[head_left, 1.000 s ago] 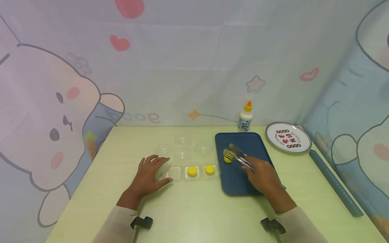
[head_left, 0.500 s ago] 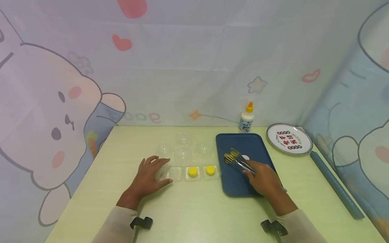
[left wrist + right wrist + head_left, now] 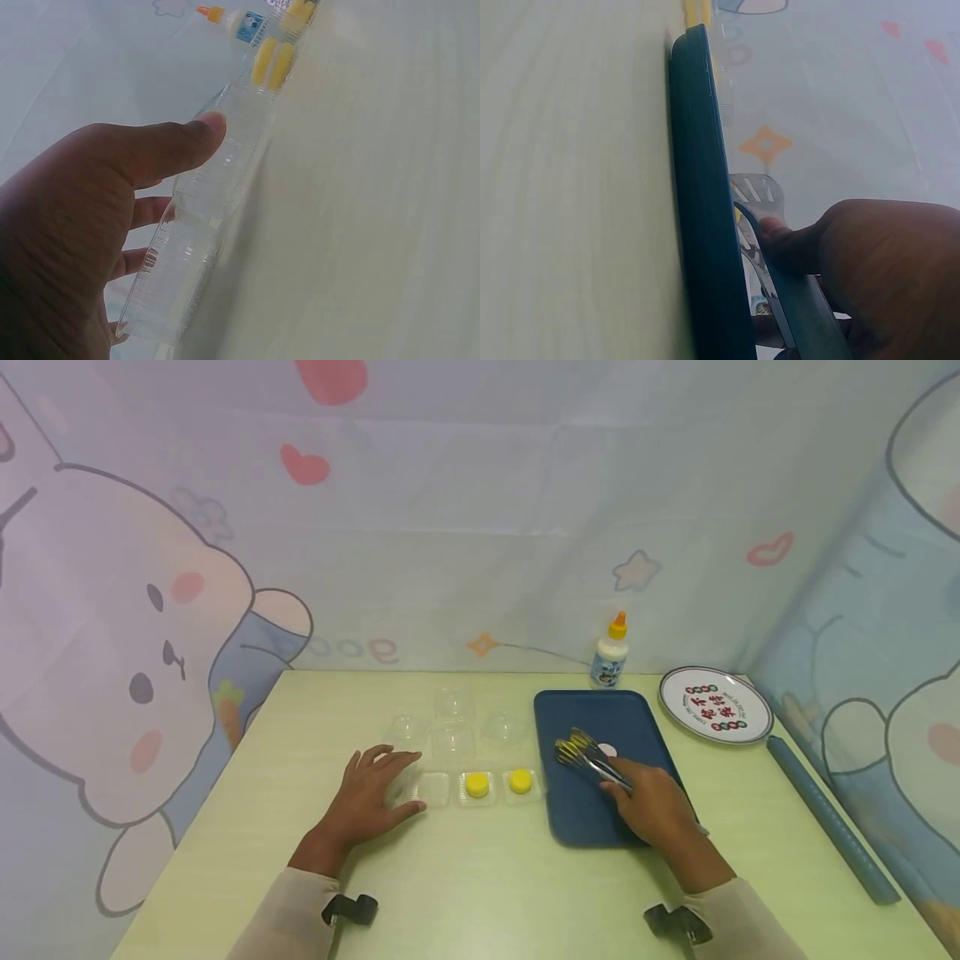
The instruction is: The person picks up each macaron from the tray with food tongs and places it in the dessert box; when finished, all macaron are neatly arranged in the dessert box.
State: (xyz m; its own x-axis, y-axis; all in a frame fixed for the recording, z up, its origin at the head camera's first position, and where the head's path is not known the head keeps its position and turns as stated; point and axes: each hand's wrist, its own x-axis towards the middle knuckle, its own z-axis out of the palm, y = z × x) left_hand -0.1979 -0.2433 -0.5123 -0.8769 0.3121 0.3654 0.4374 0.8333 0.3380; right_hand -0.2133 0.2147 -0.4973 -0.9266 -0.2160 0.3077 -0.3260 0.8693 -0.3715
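Observation:
In the head view, my right hand (image 3: 652, 802) grips metal tongs (image 3: 600, 768) low over a dark blue tray (image 3: 592, 818). Yellow shows through the slotted heads of the tongs, which mostly hide the piece there. A small pale disc (image 3: 608, 750) lies on the tray beside them. My left hand (image 3: 367, 797) stays with fingers spread and loosely bent around a clear plastic box (image 3: 432, 789), thumb on the near side; the left wrist view shows the fingertips at the box wall. To its right, two clear boxes each hold a yellow round piece (image 3: 477, 785).
Several clear domed lids (image 3: 453, 742) lie behind the boxes. A glue bottle (image 3: 610, 652) with an orange tip stands behind the tray. A printed plate (image 3: 716, 704) is at the back right, and a long grey-blue bar (image 3: 832, 818) lies along the right edge.
The tongs have closed in around the yellow piece on the tray, hiding more of it, and the pale disc shows more. My left hand keeps its place.

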